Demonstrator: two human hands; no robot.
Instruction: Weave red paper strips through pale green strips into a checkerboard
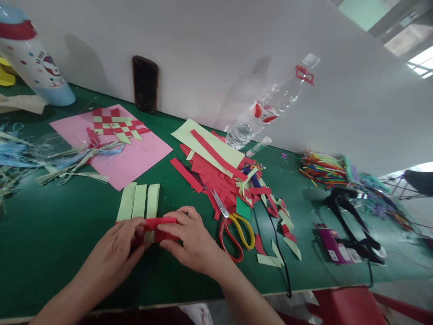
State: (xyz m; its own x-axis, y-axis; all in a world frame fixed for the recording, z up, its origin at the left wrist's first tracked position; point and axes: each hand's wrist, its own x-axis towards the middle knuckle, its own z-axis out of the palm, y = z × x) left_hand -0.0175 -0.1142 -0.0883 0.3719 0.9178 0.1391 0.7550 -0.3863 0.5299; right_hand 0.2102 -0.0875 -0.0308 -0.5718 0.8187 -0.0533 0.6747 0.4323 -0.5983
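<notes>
Both hands work on red paper strips [161, 222] that cross over pale green paper strips [140, 201]. My left hand [120, 246] pinches the left part of the red strips, its fingers bent. On the right end of the same strips, my right hand [187, 234] has its thumb below and its fingers above. The green strips stick out upward, side by side, lying on the table. Part of the weave is hidden under the fingers. Right of my right hand lie open scissors [233, 228] with one red and one yellow handle.
A pile of red paper [216, 180] lies beyond the scissors, with a leaning water bottle [260, 113] behind it. A pink sheet [135, 158] holds a woven red-green piece [115, 124]. A phone [145, 84] leans on the wall. A black strap [352, 221] lies right.
</notes>
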